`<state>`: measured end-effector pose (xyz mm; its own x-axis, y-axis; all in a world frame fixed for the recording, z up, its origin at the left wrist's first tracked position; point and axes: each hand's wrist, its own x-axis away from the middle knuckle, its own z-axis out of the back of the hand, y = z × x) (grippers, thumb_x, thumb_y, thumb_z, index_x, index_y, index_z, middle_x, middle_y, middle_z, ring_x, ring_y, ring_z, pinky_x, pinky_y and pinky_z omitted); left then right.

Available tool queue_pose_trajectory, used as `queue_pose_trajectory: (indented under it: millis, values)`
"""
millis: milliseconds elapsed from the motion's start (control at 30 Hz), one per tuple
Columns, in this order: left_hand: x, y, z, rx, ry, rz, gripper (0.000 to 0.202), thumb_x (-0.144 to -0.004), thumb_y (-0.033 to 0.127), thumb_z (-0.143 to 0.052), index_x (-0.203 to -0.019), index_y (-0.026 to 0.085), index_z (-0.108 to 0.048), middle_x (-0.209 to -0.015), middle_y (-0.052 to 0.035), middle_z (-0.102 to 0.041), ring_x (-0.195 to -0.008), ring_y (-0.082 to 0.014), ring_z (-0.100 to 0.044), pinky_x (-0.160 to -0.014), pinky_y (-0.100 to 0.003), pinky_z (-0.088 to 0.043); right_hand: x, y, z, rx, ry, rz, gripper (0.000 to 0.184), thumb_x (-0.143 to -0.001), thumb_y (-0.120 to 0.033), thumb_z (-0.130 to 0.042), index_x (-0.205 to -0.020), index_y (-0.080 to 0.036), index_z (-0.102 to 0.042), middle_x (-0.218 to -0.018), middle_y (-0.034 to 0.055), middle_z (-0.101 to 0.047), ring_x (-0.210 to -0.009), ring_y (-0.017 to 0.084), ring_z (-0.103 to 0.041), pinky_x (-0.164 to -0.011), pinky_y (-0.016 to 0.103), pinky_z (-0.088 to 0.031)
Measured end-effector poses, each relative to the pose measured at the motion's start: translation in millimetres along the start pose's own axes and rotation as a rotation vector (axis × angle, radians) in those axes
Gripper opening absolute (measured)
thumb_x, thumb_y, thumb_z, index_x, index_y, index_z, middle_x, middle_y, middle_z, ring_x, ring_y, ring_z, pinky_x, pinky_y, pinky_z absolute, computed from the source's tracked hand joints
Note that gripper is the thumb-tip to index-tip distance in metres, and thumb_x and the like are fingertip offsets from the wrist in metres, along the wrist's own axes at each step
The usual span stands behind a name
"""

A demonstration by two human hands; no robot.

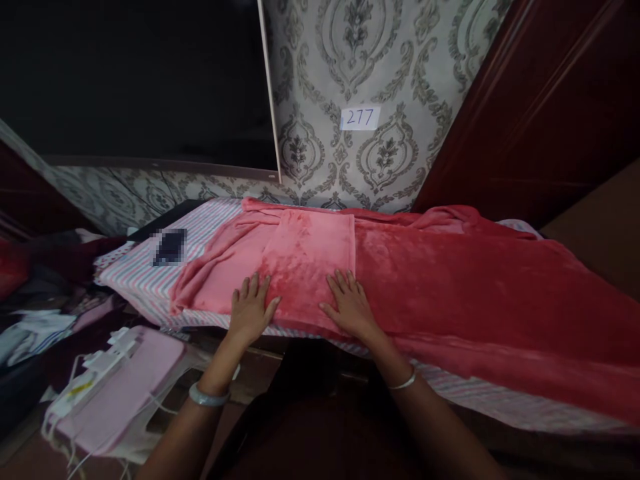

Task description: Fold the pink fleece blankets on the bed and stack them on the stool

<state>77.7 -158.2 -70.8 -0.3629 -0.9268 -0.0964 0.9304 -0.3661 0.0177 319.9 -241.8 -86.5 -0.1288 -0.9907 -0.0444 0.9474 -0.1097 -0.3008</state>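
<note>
A pink fleece blanket [450,280] lies spread over a table covered with a striped cloth [150,280]. Part of the blanket is folded into a narrow panel [310,247] in the middle. My left hand [250,308] rests flat on the blanket's near edge, fingers spread and open. My right hand [350,305] lies flat beside it on the same panel, fingers stretched out. Neither hand holds anything. Each wrist wears a bangle.
A dark phone-like object [170,247] lies on the striped cloth at left. A pink stool [120,387] with white chargers and cables stands at lower left. Clothes are piled at far left. Patterned wallpaper with a "277" label [360,118] and a dark screen [135,80] stand behind.
</note>
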Motion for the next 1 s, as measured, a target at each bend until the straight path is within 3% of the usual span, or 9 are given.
queue_pose_trajectory:
  millis: [233, 367, 433, 533, 600, 667, 833, 1000]
  values:
    - [-9, 5, 15.8, 0.012, -0.053, 0.025, 0.064, -0.102, 0.048, -0.043, -0.158, 0.015, -0.041, -0.166, -0.0200, -0.031, -0.154, -0.0418, -0.028, -0.120, -0.064, -0.028, -2, 0, -1, -0.048, 0.030, 0.024, 0.078, -0.098, -0.060, -0.050, -0.163, -0.020, -0.033, -0.172, 0.0106, -0.016, -0.159, 0.033, -0.007, -0.126, 0.055, -0.015]
    - [-29, 24, 25.4, 0.057, 0.023, -0.132, 0.060, -0.102, 0.040, -0.041, -0.154, 0.011, -0.044, -0.164, -0.0194, -0.037, -0.154, -0.0359, -0.029, -0.124, -0.058, -0.027, -8, 0, 1, -0.087, 0.044, 0.020, 0.078, -0.096, -0.057, -0.057, -0.161, -0.020, -0.036, -0.171, 0.0128, -0.020, -0.159, 0.034, -0.010, -0.125, 0.058, -0.018]
    - [-44, 37, 27.4, 0.091, 0.039, -0.256, 0.059, -0.101, 0.038, -0.042, -0.153, 0.012, -0.046, -0.163, -0.0186, -0.039, -0.153, -0.0328, -0.032, -0.124, -0.054, -0.029, -10, 3, 4, -0.161, 0.058, 0.062, 0.075, -0.094, -0.051, -0.064, -0.158, -0.019, -0.042, -0.167, 0.0141, -0.030, -0.157, 0.035, -0.019, -0.123, 0.058, -0.023]
    - [-75, 62, 28.8, 0.126, 0.073, -0.402, 0.060, -0.098, 0.039, -0.043, -0.151, 0.012, -0.048, -0.161, -0.0194, -0.041, -0.152, -0.0328, -0.035, -0.122, -0.054, -0.033, -7, 20, 13, -0.343, 0.146, 0.188, 0.054, -0.091, -0.034, -0.070, -0.142, -0.019, -0.063, -0.148, 0.0118, -0.059, -0.142, 0.030, -0.049, -0.119, 0.047, -0.036]
    - [-97, 83, 30.4, 0.141, 0.103, -0.479, 0.061, -0.097, 0.039, -0.044, -0.151, 0.011, -0.048, -0.160, -0.0204, -0.042, -0.150, -0.0334, -0.038, -0.121, -0.053, -0.035, 3, 42, 22, -0.463, 0.262, 0.180, 0.039, -0.090, -0.027, -0.068, -0.128, -0.022, -0.072, -0.129, 0.0068, -0.073, -0.122, 0.024, -0.065, -0.109, 0.036, -0.047]
    - [-113, 105, 32.8, 0.150, 0.114, -0.546, 0.062, -0.096, 0.040, -0.043, -0.151, 0.010, -0.047, -0.160, -0.0212, -0.042, -0.149, -0.0338, -0.039, -0.120, -0.052, -0.036, 20, 71, 32, -0.574, 0.418, 0.080, 0.031, -0.089, -0.026, -0.066, -0.117, -0.024, -0.077, -0.115, 0.0029, -0.078, -0.105, 0.021, -0.072, -0.095, 0.031, -0.054]
    - [-123, 152, 26.6, 0.119, 0.056, -0.631, 0.064, -0.098, 0.039, -0.035, -0.154, 0.009, -0.044, -0.163, -0.0210, -0.037, -0.153, -0.0346, -0.032, -0.121, -0.055, -0.031, 88, 169, 61, -0.740, 0.837, -0.265, 0.023, -0.082, -0.031, -0.062, -0.095, -0.023, -0.078, -0.097, 0.0041, -0.080, -0.091, 0.023, -0.072, -0.085, 0.035, -0.057]
    - [-121, 167, -5.9, 0.084, 0.045, -0.665, 0.062, -0.099, 0.037, -0.030, -0.153, 0.012, -0.047, -0.163, -0.0215, -0.036, -0.154, -0.0379, -0.027, -0.119, -0.065, -0.027, 164, 254, 75, -0.872, 1.226, -0.617, 0.033, -0.075, -0.047, -0.057, -0.088, -0.020, -0.068, -0.080, 0.0056, -0.072, -0.069, 0.019, -0.066, -0.066, 0.032, -0.055]
